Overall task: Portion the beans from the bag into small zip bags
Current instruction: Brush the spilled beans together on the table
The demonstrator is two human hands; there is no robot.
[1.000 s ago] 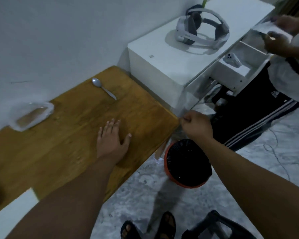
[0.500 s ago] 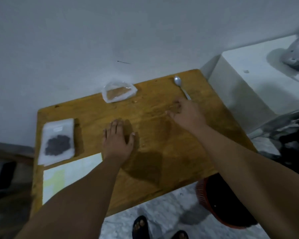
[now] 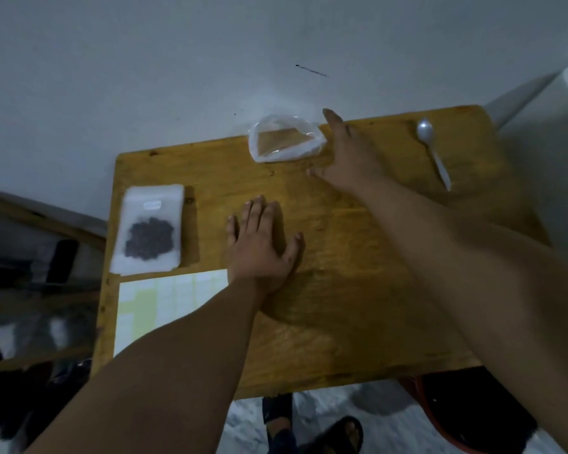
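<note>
Centre: my left hand (image 3: 259,237), spread flat on the table (image 3: 358,290). Upper centre: my right hand (image 3: 348,155), fingers straight, just beside the clear bag (image 3: 286,139).

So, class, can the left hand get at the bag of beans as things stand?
Probably yes: the left hand lies flat and empty, and only bare table separates it from the bag of beans.

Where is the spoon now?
In the head view, the spoon lies near the far right corner of the table, right of the right hand, not touching it.
</note>
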